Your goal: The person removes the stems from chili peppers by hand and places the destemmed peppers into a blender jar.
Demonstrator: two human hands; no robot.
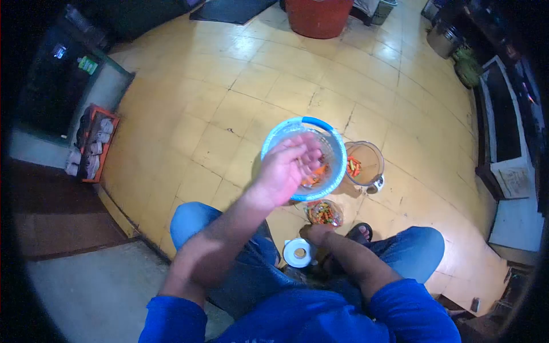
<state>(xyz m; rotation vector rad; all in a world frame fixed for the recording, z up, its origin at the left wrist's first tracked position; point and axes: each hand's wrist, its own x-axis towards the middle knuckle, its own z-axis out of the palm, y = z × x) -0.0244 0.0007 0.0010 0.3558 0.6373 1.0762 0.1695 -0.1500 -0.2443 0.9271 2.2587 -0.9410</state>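
My left hand [293,163] is over the blue plastic basin [265,150], palm turned up, fingers slightly apart and loosely curled; no object can be confirmed in its grasp. The basin stands on the yellow tiled floor [211,137] in front of me, with a darker blue handle [317,123] at its far rim and orange-red pieces [314,176] visible inside, partly screened by my hand. To the basin's right, and near it, is a wide transparent container [372,163] holding red and yellowish chillies [354,166]. On the near side of the basin sits a small clear tub [341,215] of mixed green, orange and red chillies [323,214]. My right hand [316,232] is at the near edge of that tub, its back uppermost; whether its fingers pinch anything, I cannot tell. A white round item [290,253] with a central opening lies nearer to me than the basin, just beside my right hand.
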